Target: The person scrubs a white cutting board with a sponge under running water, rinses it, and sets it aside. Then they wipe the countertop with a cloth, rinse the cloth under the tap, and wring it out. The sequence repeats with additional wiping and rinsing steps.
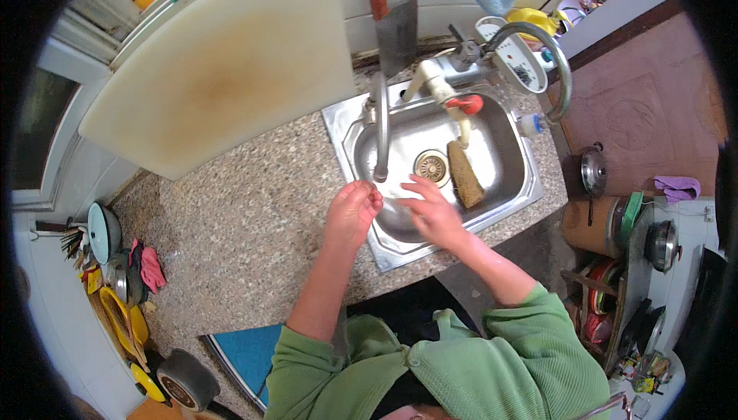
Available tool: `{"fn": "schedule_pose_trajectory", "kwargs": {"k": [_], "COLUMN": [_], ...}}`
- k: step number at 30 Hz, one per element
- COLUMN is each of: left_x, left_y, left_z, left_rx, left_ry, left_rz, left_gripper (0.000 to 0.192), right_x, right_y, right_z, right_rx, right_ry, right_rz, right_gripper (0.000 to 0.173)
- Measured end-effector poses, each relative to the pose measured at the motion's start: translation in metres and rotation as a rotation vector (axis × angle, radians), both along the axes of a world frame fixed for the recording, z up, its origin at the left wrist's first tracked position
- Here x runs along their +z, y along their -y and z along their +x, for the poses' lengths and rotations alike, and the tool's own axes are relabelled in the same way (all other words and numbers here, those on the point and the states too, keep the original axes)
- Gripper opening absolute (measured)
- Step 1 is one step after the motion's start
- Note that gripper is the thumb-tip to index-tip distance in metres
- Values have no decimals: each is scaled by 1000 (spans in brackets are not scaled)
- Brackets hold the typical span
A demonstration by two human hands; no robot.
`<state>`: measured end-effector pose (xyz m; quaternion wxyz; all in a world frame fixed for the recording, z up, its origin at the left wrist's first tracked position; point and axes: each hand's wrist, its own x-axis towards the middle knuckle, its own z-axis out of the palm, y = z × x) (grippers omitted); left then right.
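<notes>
My left hand [353,209] is over the near left rim of the stainless steel sink [507,203], just below the mouth of the curved faucet spout [383,131]. Its fingers are curled together, and no object shows in them. My right hand [432,212] hovers over the near part of the basin with its fingers apart and nothing in it. Beyond the right hand, a brown loofah-like scrubber [464,176] lies in the basin beside the round drain strainer [431,168]. I cannot tell whether water is running.
A large white cutting board [230,74] leans against the wall at the back left. A cleaver [398,36] stands upright behind the sink. A pipe with a red-handled valve [466,104] juts over the basin. A dark pot [187,379] and pink gloves [151,270] are at left.
</notes>
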<state>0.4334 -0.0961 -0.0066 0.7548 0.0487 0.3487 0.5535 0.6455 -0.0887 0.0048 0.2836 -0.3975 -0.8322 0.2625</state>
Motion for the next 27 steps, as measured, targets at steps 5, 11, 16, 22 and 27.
{"fn": "schedule_pose_trajectory", "kwargs": {"k": [5, 11, 16, 22, 27], "left_x": [-17, -48, -65, -64, -53], "left_y": [-10, -52, -88, -108, -129], "left_z": [66, 140, 177, 207, 225], "left_rx": [-103, -296, -277, -292, -278], "left_ry": [-47, 79, 126, 132, 112], "left_rz": [-189, -185, -331, -385, -330], "left_gripper": [7, 14, 17, 17, 19], "right_x": [39, 112, 106, 94, 92], "right_y": [-32, -176, -259, -274, -272], "right_z": [105, 75, 38, 30, 32], "right_rx": [-344, -265, -314, -410, -393], "right_ry": [-31, 1, 564, 717, 598], "right_rz": [255, 451, 142, 237, 175], "right_gripper": [46, 48, 49, 37, 35]}}
